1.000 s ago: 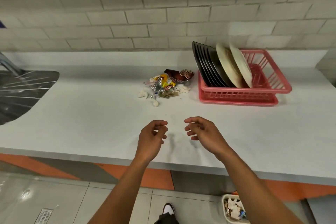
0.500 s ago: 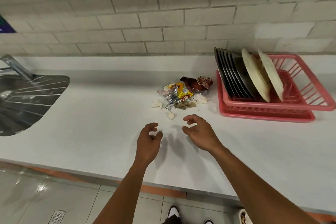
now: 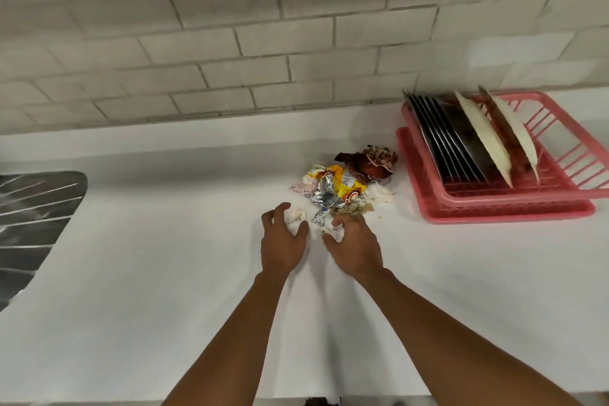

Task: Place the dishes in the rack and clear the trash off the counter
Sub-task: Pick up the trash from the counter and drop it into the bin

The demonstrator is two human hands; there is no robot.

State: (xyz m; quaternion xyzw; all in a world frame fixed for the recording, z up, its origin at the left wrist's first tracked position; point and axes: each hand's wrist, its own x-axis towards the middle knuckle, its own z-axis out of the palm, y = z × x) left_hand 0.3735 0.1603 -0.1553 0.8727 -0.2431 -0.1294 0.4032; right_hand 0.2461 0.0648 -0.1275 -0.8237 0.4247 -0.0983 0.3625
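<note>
Both hands have reached the trash pile (image 3: 342, 189): left hand (image 3: 282, 242) fingers curl around a tissue wad (image 3: 295, 216), right hand (image 3: 355, 247) fingers spread.

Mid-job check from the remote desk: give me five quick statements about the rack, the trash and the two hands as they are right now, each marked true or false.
1. The plates stand on edge in the pink rack. True.
2. The trash pile lies right of the rack. False: it lies left of it, on the white counter.
3. The left hand is curled around a white crumpled scrap at the near edge of the pile. True.
4. The right hand grips a plate. False: it is at the pile's near edge, fingers spread, holding no dish.
5. The metal sink drainboard sits beside the rack. False: it is at the far left of the counter.
</note>
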